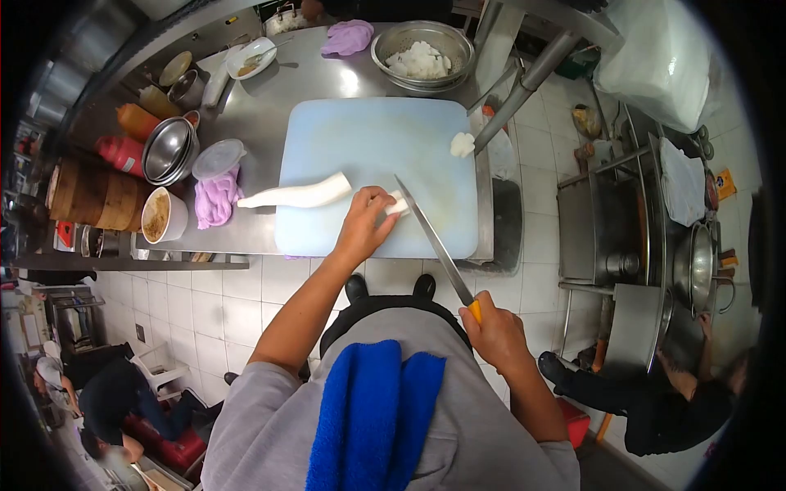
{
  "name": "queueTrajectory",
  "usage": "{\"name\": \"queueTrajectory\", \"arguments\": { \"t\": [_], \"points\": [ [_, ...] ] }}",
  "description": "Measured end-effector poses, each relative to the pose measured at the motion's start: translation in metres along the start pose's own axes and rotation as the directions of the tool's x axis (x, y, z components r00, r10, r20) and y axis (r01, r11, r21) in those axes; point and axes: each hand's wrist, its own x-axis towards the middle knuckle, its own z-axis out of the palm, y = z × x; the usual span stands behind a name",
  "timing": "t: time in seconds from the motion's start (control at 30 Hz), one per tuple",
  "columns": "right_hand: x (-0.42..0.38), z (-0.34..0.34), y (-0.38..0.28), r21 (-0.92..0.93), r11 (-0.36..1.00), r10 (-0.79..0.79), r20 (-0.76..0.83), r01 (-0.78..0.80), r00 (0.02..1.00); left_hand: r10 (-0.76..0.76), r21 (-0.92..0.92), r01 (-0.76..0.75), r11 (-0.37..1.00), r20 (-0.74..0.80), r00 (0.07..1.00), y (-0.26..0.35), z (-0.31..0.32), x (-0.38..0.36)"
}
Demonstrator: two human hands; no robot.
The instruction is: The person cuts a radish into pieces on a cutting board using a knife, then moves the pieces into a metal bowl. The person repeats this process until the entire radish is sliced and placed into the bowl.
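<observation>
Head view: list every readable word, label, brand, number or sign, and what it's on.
No text is legible.
Red bottle: pale label, too small and blurred to read.
Orange packet: dark marks, too small to read.
Small red item at the left: pale mark, too blurred to read.
Knife and board: no lettering visible.

Pale blue cutting board, plain

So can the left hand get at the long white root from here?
Probably yes: the long white root lies right beside the left hand, nothing visible between them. It would likely have to let go of the short white piece first.
</observation>
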Motion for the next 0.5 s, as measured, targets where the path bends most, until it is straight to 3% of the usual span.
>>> {"name": "queueTrajectory", "arguments": {
  "t": [0.23,0.33,0.5],
  "points": [
    [-0.012,0.003,0.0,-0.125,0.992,-0.039,-0.028,0.035,0.999,0.042,0.065,-0.047,0.997,0.085,0.996,0.007,-0.007,-0.003],
    [-0.016,0.001,-0.002,-0.148,0.988,-0.04,-0.02,0.037,0.999,-0.018,-0.003,0.019,1.0,0.082,0.997,0.01,-0.006,-0.002],
    [-0.019,-0.003,-0.008,-0.17,0.985,-0.017,-0.003,0.016,1.0,0.016,0.001,-0.016,1.0,0.091,0.996,0.009,-0.009,0.002]
  ]
}}
